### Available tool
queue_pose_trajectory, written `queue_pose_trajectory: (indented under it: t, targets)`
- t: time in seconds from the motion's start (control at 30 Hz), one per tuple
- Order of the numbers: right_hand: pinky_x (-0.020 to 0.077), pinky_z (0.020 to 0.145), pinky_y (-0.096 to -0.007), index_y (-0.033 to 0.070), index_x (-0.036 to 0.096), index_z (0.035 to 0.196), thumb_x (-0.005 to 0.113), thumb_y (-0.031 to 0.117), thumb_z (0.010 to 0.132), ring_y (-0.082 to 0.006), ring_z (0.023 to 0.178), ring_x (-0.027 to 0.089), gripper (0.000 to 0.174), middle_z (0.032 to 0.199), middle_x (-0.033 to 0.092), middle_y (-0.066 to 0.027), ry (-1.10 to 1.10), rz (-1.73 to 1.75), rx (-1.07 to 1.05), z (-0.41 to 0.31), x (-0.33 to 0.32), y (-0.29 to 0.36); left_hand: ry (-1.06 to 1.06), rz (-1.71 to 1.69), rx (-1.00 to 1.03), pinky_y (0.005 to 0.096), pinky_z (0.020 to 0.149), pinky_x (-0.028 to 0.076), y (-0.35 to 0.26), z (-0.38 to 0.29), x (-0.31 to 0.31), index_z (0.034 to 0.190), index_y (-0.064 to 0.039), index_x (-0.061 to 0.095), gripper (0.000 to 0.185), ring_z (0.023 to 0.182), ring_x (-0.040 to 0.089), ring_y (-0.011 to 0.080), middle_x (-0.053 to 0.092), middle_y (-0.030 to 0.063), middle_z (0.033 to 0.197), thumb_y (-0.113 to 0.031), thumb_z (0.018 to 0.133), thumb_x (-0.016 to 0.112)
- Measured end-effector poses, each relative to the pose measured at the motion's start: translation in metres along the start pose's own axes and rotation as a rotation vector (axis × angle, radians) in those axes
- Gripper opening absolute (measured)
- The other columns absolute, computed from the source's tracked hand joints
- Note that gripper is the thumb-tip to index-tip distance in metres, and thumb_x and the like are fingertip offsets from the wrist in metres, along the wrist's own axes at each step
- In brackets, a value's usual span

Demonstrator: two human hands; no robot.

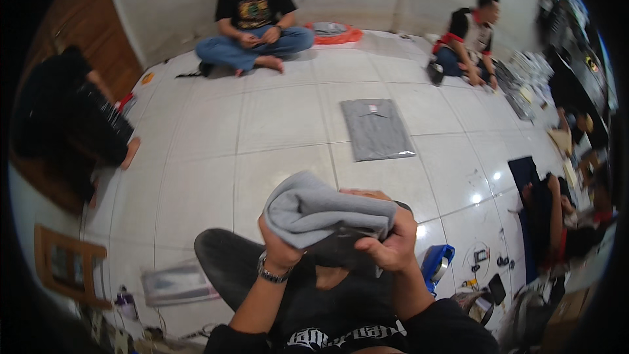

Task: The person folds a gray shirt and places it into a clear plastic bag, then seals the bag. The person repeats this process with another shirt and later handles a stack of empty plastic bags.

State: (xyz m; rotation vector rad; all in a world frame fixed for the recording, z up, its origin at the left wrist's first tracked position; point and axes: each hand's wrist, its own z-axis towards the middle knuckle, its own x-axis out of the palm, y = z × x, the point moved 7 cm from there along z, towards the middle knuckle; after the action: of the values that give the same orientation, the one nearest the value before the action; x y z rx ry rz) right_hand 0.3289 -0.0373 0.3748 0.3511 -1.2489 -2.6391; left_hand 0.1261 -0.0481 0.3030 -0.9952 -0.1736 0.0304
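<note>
A folded grey cloth garment (319,211) is held up between both hands above my crossed legs. My left hand (282,248), with a metal watch at the wrist, grips its left side; the fingers are partly hidden behind the cloth. Around the right end of the bundle closes my right hand (395,241), its thumb towards me. Thin clear plastic (361,231) shows beneath the cloth near that hand. Farther out on the tiled floor lies a flat folded grey shirt (377,132) in a clear plastic bag, with a small tag at its collar.
Clear plastic bags (177,283) lie at my left, beside a wooden frame (71,265). A blue tape dispenser (436,269) is by my right knee. Several people sit around the room, one handling dark cloth at right. Packaged items (528,78) are piled at the far right.
</note>
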Motion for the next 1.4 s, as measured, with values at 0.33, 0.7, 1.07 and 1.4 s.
queue_pose_trajectory:
  t: [0.33, 0.7, 1.07, 1.4]
  targets:
    - [0.0528, 0.095, -0.032, -0.003, 0.067, 0.124, 0.078, 0.002, 0.087, -0.0172, 0.109, 0.069, 0.039, 0.117, 0.074, -0.0112, 0.012, 0.251, 0.32, -0.056, 0.008, -0.071, 0.019, 0.169, 0.027, 0.0391, 0.101, 0.053, -0.002, 0.0, 0.004, 0.138, 0.008, 0.049, 0.089, 0.114, 0.067, 0.0273, 0.067, 0.0181, 0.124, -0.021, 0.068, 0.096]
    - [0.0503, 0.094, -0.0313, -0.004, 0.057, 0.135, 0.073, 0.006, 0.091, -0.0147, 0.109, 0.065, 0.048, 0.118, 0.071, -0.0122, 0.174, 0.173, 0.273, -0.041, -0.005, -0.036, -0.073, -0.066, -0.062, 0.038, 0.096, 0.056, 0.002, 0.002, 0.006, 0.138, 0.006, 0.048, 0.101, 0.109, 0.067, 0.0253, 0.064, 0.0169, 0.121, -0.028, 0.059, 0.101]
    - [0.0536, 0.09, -0.0333, -0.001, 0.067, 0.12, 0.071, 0.006, 0.094, -0.0161, 0.103, 0.067, 0.027, 0.113, 0.073, -0.0104, -0.139, 0.088, 0.47, -0.071, -0.045, -0.082, 0.082, -0.26, -0.077, 0.0412, 0.114, 0.041, -0.01, 0.019, 0.05, 0.156, 0.006, 0.026, 0.119, 0.135, 0.051, 0.0291, 0.048, 0.0189, 0.145, -0.025, 0.068, 0.099]
    - [0.0532, 0.097, -0.0371, -0.009, 0.055, 0.134, 0.066, 0.013, 0.097, -0.0248, 0.11, 0.067, 0.044, 0.124, 0.067, -0.0172, -0.533, 0.199, 0.793, -0.105, -0.161, -0.076, 0.522, -0.429, -0.671, 0.0338, 0.105, 0.048, 0.092, -0.17, 0.153, 0.147, 0.001, 0.046, 0.083, 0.121, 0.061, 0.0176, 0.064, 0.0117, 0.133, -0.015, 0.079, 0.091]
